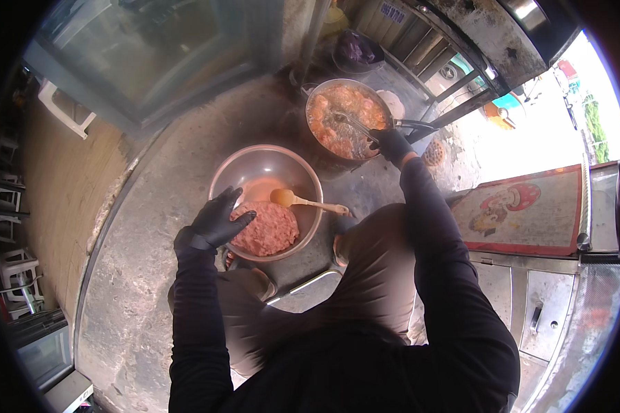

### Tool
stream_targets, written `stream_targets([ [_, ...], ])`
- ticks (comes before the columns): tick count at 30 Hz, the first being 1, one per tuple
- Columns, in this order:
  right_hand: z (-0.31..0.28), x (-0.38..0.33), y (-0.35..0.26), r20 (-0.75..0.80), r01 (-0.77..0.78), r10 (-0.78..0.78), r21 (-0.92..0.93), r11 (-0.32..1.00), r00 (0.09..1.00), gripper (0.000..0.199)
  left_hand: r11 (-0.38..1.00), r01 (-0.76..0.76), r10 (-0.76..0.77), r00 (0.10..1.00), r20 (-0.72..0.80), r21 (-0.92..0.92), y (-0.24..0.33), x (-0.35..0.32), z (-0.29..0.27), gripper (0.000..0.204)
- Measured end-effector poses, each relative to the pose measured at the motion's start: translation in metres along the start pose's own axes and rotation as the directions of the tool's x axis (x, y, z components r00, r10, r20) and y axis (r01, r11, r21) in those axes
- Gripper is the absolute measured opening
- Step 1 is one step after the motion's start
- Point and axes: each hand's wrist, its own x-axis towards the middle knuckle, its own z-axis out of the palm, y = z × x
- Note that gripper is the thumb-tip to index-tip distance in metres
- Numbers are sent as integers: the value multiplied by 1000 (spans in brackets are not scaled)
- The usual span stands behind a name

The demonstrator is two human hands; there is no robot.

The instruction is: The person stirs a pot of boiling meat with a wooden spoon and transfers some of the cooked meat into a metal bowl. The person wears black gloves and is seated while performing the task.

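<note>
A metal bowl (267,160) on the ground in front of me holds a large lump of raw minced meat (272,230). In the bowl lies a wooden spoon (293,198), its handle reaching over the right rim. My left hand (218,216), in a black glove, is at the bowl's left side, fingers apart, thumb at the edge of the meat. Up and to the right, my black-gloved right hand (393,146) is closed on metal tongs (355,126). The tongs reach into a wide pan (308,117) of bubbling oil with orange-brown pieces frying in it.
A dark handle (417,124) sticks out from the pan's right. Behind the pan stands a dark bucket (358,55) with a purple bag inside. A metal cart (523,296) is on my right, a glass-panelled cabinet (158,55) at the far left. White plastic stools (14,268) line the left edge.
</note>
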Motion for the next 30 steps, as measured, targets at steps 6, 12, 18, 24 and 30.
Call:
stream_targets([
  [6,6,6,18,-88,101,-105,-58,993,990,26,1000,-11,11,1000,5,-16,1,2,2,79],
  [12,16,45,43,-7,-182,229,579,795,973,29,1000,-6,5,1000,-24,-27,1,0,1,76],
  [18,4,5,12,-343,-78,-79,-422,903,936,37,1000,-6,6,1000,-21,-13,5,-2,-5,76],
  [24,0,-14,-12,-369,-99,-53,-383,918,928,41,1000,-9,9,1000,-11,3,6,-3,-5,78],
  [30,-3,-32,-30,-374,-82,-82,-403,912,924,41,1000,-8,7,1000,-20,-11,6,-6,-6,74],
])
